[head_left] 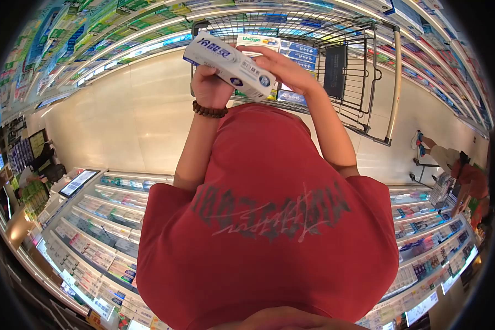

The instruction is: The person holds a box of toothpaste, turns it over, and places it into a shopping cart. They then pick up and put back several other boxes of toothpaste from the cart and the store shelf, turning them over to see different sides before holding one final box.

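A white and blue carton with printed lettering (pixel 225 61) is held up over the shopping cart, tilted down to the right. My left hand (pixel 212 88), with a brown bead bracelet at the wrist, grips its lower left side. Around its upper right part is my right hand (pixel 283 69), the thumb on the printed face and the fingers along the far edge. Beneath the hands, the wire cart (pixel 363 71) holds a white and green "Usage" box (pixel 258 40) and several blue and white boxes (pixel 298 55). The held carton hides part of the load.
Packed shelves (pixel 115 38) curve along the far side, with more shelves (pixel 102 231) behind my body. The cart's handle (pixel 396 88) is at the right. A person in a red top (pixel 473 181) stands at the far right beside another cart (pixel 440 190). Pale floor (pixel 121 115) shows at the left.
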`<state>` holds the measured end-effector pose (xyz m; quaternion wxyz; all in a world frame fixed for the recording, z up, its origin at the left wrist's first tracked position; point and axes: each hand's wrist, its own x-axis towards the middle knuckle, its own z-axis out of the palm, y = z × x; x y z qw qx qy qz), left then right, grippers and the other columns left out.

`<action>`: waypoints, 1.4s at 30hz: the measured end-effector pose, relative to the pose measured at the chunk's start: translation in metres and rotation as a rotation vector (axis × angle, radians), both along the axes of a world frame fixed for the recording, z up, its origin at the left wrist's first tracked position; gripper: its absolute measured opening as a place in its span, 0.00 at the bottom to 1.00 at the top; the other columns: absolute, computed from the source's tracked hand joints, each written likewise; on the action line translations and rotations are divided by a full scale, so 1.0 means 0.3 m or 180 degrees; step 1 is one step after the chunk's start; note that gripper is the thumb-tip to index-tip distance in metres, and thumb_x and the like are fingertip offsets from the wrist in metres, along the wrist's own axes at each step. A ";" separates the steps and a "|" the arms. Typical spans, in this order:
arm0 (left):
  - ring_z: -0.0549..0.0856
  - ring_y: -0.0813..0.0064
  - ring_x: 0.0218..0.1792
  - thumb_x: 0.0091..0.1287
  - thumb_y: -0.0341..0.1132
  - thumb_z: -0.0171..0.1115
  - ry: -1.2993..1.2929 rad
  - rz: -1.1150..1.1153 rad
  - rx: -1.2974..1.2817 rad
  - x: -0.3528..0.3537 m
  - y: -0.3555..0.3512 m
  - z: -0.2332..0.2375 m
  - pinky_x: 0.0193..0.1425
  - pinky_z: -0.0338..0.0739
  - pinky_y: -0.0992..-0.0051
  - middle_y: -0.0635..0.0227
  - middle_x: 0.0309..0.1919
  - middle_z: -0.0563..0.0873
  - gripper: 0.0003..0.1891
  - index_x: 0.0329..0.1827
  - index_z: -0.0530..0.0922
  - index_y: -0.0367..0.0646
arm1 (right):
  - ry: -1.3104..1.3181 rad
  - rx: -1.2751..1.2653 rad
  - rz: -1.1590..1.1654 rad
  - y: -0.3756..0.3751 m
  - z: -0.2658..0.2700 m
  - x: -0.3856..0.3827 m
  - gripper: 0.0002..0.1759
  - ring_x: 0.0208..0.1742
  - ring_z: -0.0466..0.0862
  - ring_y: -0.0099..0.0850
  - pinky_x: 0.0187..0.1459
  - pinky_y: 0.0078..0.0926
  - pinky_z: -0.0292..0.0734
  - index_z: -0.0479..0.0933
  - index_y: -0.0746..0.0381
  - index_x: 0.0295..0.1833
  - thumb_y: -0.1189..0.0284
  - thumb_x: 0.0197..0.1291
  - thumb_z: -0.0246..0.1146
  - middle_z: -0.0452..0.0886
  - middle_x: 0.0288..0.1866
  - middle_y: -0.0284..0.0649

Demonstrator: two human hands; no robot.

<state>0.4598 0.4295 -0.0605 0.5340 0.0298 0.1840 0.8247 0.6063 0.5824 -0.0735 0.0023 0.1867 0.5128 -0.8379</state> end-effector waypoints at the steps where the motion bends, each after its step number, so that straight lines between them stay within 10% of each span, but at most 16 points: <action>1: 0.67 0.47 0.74 0.49 0.28 0.58 -0.0225 0.0012 -0.0012 -0.002 -0.008 -0.031 0.82 0.55 0.47 0.51 0.66 0.74 0.39 0.71 0.65 0.37 | -0.0138 0.0140 0.0113 -0.003 -0.011 0.000 0.33 0.57 0.80 0.27 0.63 0.29 0.72 0.66 0.55 0.77 0.57 0.70 0.62 0.80 0.61 0.42; 19: 0.78 0.65 0.61 0.59 0.21 0.49 0.0473 -0.0578 -0.1946 -0.109 0.004 -0.255 0.67 0.74 0.56 0.59 0.61 0.77 0.29 0.68 0.67 0.39 | -0.0631 0.0800 0.0827 0.096 -0.312 -0.147 0.39 0.47 0.82 0.27 0.48 0.26 0.76 0.68 0.60 0.73 0.58 0.61 0.72 0.84 0.47 0.42; 23: 0.78 0.71 0.61 0.70 0.36 0.63 0.0873 -0.0943 -0.2411 -0.089 0.004 -0.315 0.60 0.77 0.65 0.62 0.60 0.78 0.33 0.76 0.60 0.40 | -0.0919 0.0493 0.0188 0.125 -0.319 -0.153 0.46 0.56 0.82 0.33 0.51 0.27 0.80 0.59 0.67 0.74 0.65 0.57 0.76 0.79 0.60 0.50; 28: 0.85 0.75 0.50 0.61 0.42 0.76 0.2427 -0.1238 -0.2478 -0.103 -0.014 -0.434 0.53 0.81 0.74 0.64 0.51 0.83 0.34 0.67 0.74 0.35 | -0.1164 -0.0678 -0.0641 0.102 -0.329 -0.158 0.52 0.70 0.73 0.46 0.64 0.46 0.76 0.54 0.67 0.76 0.66 0.53 0.78 0.71 0.68 0.57; 32: 0.86 0.51 0.48 0.49 0.38 0.78 0.4777 -0.1771 -0.3203 -0.194 -0.030 -0.369 0.56 0.81 0.61 0.51 0.53 0.85 0.36 0.65 0.79 0.42 | -0.0329 0.4783 -0.0786 0.151 -0.207 -0.158 0.47 0.74 0.64 0.55 0.75 0.49 0.59 0.60 0.64 0.76 0.63 0.54 0.75 0.67 0.72 0.55; 35: 0.86 0.50 0.50 0.49 0.36 0.77 0.5255 -0.1991 -0.2741 -0.204 -0.058 -0.371 0.56 0.81 0.61 0.49 0.50 0.86 0.33 0.63 0.80 0.43 | 0.0602 0.4363 0.0968 0.056 -0.236 -0.154 0.43 0.69 0.73 0.50 0.68 0.45 0.69 0.66 0.57 0.74 0.61 0.54 0.75 0.75 0.67 0.50; 38: 0.86 0.51 0.50 0.51 0.36 0.78 0.4517 -0.2584 -0.2953 -0.186 -0.071 -0.362 0.56 0.81 0.62 0.51 0.48 0.86 0.38 0.67 0.72 0.44 | -0.0414 0.2689 0.2102 -0.005 -0.367 -0.127 0.41 0.58 0.82 0.49 0.58 0.43 0.76 0.68 0.51 0.74 0.61 0.54 0.74 0.82 0.59 0.50; 42: 0.81 0.51 0.60 0.53 0.37 0.80 0.4390 -0.1640 -0.2730 -0.151 -0.165 -0.508 0.63 0.76 0.60 0.46 0.59 0.80 0.49 0.77 0.59 0.42 | -0.0720 0.2312 0.1420 0.034 -0.561 -0.079 0.38 0.53 0.86 0.45 0.52 0.39 0.80 0.69 0.46 0.74 0.63 0.57 0.73 0.85 0.55 0.47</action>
